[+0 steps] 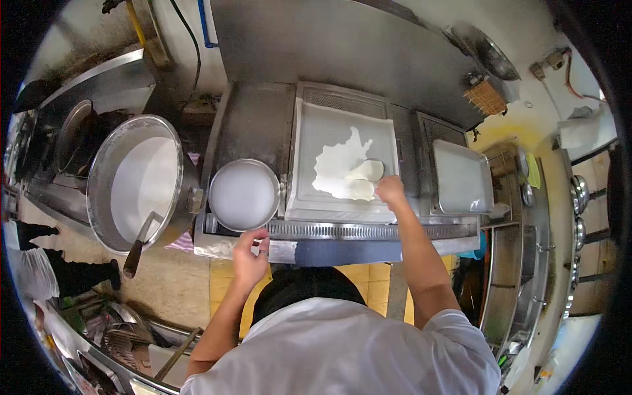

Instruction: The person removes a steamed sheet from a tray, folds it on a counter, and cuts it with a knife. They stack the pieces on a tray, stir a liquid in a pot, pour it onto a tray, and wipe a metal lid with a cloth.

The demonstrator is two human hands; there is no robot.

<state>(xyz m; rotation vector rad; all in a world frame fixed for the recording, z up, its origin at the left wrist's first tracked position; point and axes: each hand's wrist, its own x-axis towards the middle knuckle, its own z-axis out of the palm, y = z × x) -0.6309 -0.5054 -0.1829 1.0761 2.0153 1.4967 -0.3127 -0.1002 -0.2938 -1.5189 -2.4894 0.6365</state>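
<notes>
A cloth-lined rectangular tray (344,205) lies on the metal counter before me, its white cloth partly covered by an irregular pool of thick white batter (336,164). My right hand (391,191) is closed at the tray's right side, gripping a rounded ladle (370,171) coated in white that sits in the batter. The ladle's handle is hidden in my fist. My left hand (251,257) hovers by the counter's front edge, fingers loosely curled with a gap between them and nothing visible inside. Just beyond it stands a round pan (245,162) of white liquid.
At left a large metal pot (96,197) holds white liquid, with a dark-handled utensil (137,253) leaning over its rim. A shallow white-filled tray (462,176) sits on the right. A metal backsplash (342,52) rises behind. Another person's dark shoes (72,270) show at lower left.
</notes>
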